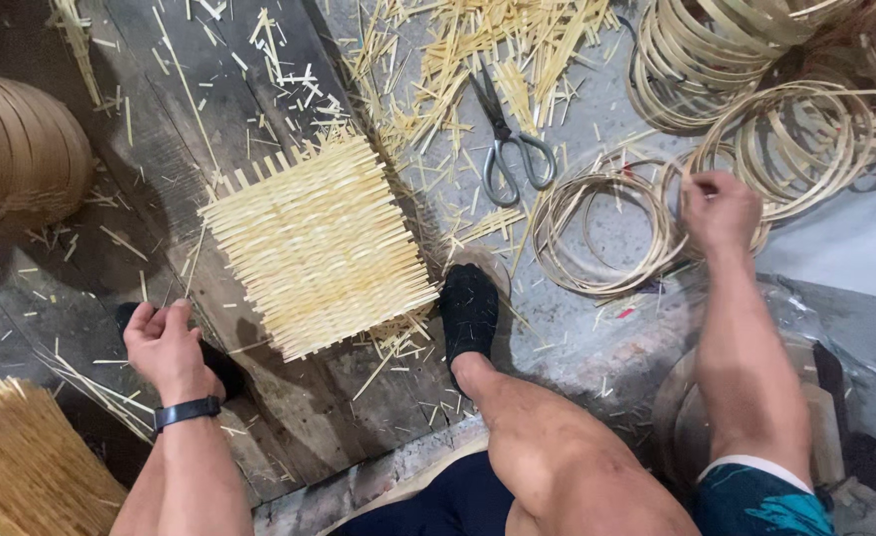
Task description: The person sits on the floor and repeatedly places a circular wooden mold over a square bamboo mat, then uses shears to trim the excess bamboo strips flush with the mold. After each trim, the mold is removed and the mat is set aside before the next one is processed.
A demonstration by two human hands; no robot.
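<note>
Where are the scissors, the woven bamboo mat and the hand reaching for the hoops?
scissors (505,139): head view, on the pivot where the blades cross.
woven bamboo mat (319,246): head view, middle of the woven square.
right hand (721,208): head view, back of the hand, at the bamboo hoops (606,223).

The light is even and fairly bright, and seems to come from above and to the right, where the grey concrete floor (606,109) looks pale and slightly washed out. The dark wooden boards (160,139) on the left fall into dimness, and the top-left corner is nearly black. Shadows are soft and short; a faint one lies beside the woven bamboo mat (319,243). The steel scissors (509,139) show a mild sheen, with no hard glare. The centre is sharp, while the edges soften and bend a little
</note>
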